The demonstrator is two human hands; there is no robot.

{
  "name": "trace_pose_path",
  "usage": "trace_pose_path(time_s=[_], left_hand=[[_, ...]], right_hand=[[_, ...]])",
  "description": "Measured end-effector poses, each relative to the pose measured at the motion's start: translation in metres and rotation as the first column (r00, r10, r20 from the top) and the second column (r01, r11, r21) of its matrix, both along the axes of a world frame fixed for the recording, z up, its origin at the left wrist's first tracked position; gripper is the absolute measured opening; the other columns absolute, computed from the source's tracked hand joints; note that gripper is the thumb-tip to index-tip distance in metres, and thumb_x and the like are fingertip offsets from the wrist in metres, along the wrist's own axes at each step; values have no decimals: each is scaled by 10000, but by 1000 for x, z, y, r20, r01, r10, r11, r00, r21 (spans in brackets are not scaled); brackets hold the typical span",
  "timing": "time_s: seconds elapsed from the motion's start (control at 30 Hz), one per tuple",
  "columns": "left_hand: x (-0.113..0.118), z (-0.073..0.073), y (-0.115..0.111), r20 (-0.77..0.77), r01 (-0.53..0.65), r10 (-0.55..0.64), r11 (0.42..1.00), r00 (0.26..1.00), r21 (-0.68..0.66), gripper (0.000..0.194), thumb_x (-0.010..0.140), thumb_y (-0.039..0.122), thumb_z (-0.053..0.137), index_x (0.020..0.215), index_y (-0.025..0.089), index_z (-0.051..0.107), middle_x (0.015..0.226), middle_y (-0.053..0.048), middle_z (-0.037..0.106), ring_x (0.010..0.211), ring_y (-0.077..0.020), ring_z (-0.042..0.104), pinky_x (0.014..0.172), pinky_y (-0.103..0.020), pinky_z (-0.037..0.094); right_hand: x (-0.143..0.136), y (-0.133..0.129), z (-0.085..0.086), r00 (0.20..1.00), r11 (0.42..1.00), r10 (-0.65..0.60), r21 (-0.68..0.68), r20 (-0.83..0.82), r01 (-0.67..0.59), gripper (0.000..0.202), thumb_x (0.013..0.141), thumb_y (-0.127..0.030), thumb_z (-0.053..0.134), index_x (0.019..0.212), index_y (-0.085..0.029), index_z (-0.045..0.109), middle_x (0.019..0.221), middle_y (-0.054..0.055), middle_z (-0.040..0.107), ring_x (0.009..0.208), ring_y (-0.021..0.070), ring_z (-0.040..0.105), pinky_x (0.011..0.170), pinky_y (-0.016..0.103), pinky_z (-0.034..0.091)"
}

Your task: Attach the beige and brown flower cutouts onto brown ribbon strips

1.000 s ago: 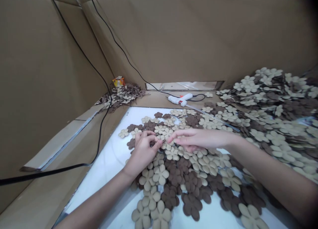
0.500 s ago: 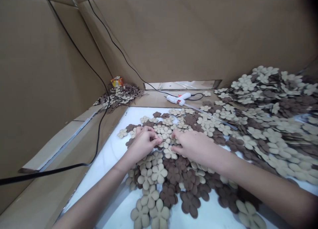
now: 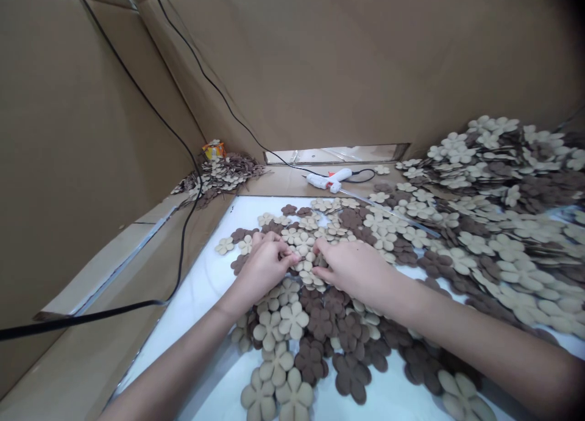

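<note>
Beige flower cut-outs (image 3: 294, 320) and dark brown flower cut-outs (image 3: 351, 375), padded and five-petalled, lie overlapping on a white board (image 3: 201, 323). My left hand (image 3: 269, 259) is closed in a pinch at the middle of the spread, its thumb and fingertips on the edge of a beige flower. Facing it, my right hand (image 3: 345, 265) curls its thumb and forefinger round the side of a beige flower. Its other fingers are hidden beneath the palm. A small beige cluster (image 3: 304, 250) lies between the two hands.
A white glue gun (image 3: 329, 180) with a long clear glue stick lies behind the board. High heaps of flowers (image 3: 493, 159) fill the right. At the back left are a pile of pieces (image 3: 223, 174) and an orange packet (image 3: 214, 148). A black cable (image 3: 183, 238) crosses the left; cardboard walls (image 3: 320, 61) surround everything.
Both hands have shifted only slightly at the cluster. The right thumb and forefinger have moved in a little around the beige flower. The view has tilted very slightly.
</note>
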State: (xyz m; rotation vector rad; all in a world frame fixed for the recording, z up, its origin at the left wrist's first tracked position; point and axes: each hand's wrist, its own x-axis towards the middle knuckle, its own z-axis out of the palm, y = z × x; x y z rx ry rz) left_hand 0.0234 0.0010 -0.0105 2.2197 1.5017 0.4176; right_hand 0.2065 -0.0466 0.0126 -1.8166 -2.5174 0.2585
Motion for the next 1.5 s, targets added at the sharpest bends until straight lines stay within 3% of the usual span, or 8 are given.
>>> trace_pose_path(time_s=[0.27, 0.47, 0.67, 1.0, 1.1, 1.23, 1.3, 1.5], left_hand=[[3, 4, -4, -36, 46, -43, 994, 998, 104, 176, 784, 308, 584, 671, 230, 694, 962, -55, 574, 993, -286, 404, 877, -415, 387], [3, 1, -1, -53, 95, -90, 989, 995, 117, 187, 780, 337, 587, 670, 209, 667, 981, -53, 591, 970, -273, 420, 868, -405, 389], [3, 1, -1, -42, 104, -99, 986, 994, 133, 216, 783, 343, 573, 652, 194, 659, 941, -56, 594, 949, -262, 421, 837, -380, 399], [5, -1, -4, -7, 80, -80, 984, 997, 158, 172, 758, 295, 575, 647, 203, 668, 915, -52, 591, 940, -258, 430, 818, -372, 411], [6, -3, -4, 2, 69, -70, 982, 998, 174, 178, 760, 295, 571, 644, 202, 669, 912, -55, 588, 939, -259, 432, 821, -378, 415], [6, -7, -4, 3, 70, -72, 978, 997, 199, 146, 749, 267, 575, 657, 202, 668, 913, -57, 581, 941, -259, 435, 838, -387, 413], [6, -9, -4, -1, 76, -78, 976, 997, 202, 119, 735, 250, 586, 664, 202, 668, 918, -57, 580, 949, -264, 433, 837, -389, 413], [6, -11, -6, 0, 75, -77, 970, 997, 230, 199, 780, 316, 565, 647, 202, 659, 913, -56, 573, 946, -259, 434, 836, -397, 408]], right_hand=[[1, 0, -1, 999, 998, 36, 45, 6, -36, 266, 863, -349, 453, 1046, -170, 525, 724, 83, 680, 708, 276, 664, 553, 297, 435], [0, 0, 1, 1000, 999, -1, 32, -8, 2, 266, 868, -388, 436, 1013, -190, 540, 774, 88, 687, 736, 279, 656, 578, 309, 432], [3, 1, 3, 996, 998, -23, -65, -90, 18, 313, 855, -339, 418, 1114, -215, 542, 810, 76, 694, 751, 268, 650, 579, 310, 419], [21, 18, 4, 947, 964, -84, -264, -309, -1, 347, 862, -296, 370, 1088, -308, 634, 949, 27, 704, 803, 216, 648, 641, 282, 432], [19, 14, 11, 968, 978, -42, -208, -248, -11, 342, 861, -335, 396, 1099, -289, 637, 956, 41, 705, 824, 235, 647, 639, 293, 432], [12, 2, 25, 999, 999, 4, 37, -46, -2, 330, 887, -349, 370, 1057, -230, 627, 767, 70, 696, 681, 259, 638, 558, 314, 396], [12, -1, 29, 998, 995, 22, 102, -59, -16, 315, 904, -340, 350, 1037, -233, 614, 740, 54, 683, 660, 241, 630, 558, 309, 394], [23, 4, 28, 929, 968, 241, -5, -279, -253, 247, 912, -327, 383, 951, -272, 621, 957, 10, 642, 802, 175, 596, 680, 287, 438]])
